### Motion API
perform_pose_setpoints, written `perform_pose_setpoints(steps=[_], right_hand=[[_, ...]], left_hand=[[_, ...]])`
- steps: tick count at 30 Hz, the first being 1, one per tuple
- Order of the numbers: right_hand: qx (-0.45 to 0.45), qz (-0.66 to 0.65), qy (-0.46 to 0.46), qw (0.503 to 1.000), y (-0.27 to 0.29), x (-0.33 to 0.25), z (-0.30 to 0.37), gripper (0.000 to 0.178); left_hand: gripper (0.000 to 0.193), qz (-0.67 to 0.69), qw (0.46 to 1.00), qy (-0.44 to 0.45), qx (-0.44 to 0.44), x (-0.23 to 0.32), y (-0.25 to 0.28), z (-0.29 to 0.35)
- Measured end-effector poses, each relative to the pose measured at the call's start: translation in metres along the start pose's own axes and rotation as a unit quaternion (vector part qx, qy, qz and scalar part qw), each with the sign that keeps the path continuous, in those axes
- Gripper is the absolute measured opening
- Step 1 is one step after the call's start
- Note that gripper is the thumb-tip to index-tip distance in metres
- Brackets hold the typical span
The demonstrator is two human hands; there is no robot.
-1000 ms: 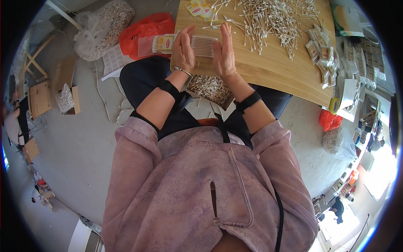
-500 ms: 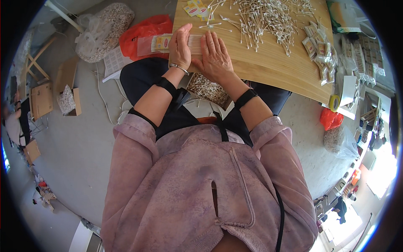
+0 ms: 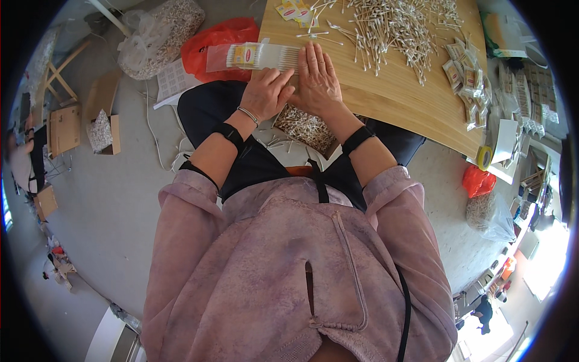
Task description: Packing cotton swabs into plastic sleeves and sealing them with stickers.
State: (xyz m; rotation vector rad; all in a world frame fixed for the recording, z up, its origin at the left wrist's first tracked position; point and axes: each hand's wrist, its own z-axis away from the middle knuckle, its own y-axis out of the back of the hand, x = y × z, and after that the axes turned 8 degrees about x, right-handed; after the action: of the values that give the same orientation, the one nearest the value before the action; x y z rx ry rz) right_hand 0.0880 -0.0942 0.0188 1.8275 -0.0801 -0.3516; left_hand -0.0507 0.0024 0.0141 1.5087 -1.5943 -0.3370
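Observation:
A flat clear plastic bag lies across the near left corner of the wooden table. Inside it are a row of cotton swabs and a small yellow and white label card. Pressed flat over the bag's right end is my right hand, its fingers stretched out and close together. My left hand is at the bag's near edge, fingers half bent toward the right hand, with a gap between thumb and forefinger. I see nothing gripped in it. The bag's right end is hidden under the right hand.
Loose cotton swabs are heaped on the wooden table. Small filled packs lie at its right edge, yellow cards at the far left. A box of swabs sits below the near edge, a red bag to the left.
My left hand has come off the middle of the bag and drawn nearer to me, its fingers now bent, uncovering the label and swabs. The right hand stays flat on the bag.

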Motion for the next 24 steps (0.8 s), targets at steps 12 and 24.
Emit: perform_pose_setpoints(steps=[12,24], right_hand=[[-0.019,-0.001,-0.009,1.000,0.0045,-0.0030,-0.0015,0.096],[0.007,-0.014,-0.006,1.000,0.0013,-0.0028,-0.0003,0.090]], left_hand=[[0.041,-0.072,0.996,-0.048,-0.031,-0.0014,-0.0013,0.0057],[0.046,-0.094,0.993,-0.001,-0.069,0.0020,-0.0013,0.0019]])
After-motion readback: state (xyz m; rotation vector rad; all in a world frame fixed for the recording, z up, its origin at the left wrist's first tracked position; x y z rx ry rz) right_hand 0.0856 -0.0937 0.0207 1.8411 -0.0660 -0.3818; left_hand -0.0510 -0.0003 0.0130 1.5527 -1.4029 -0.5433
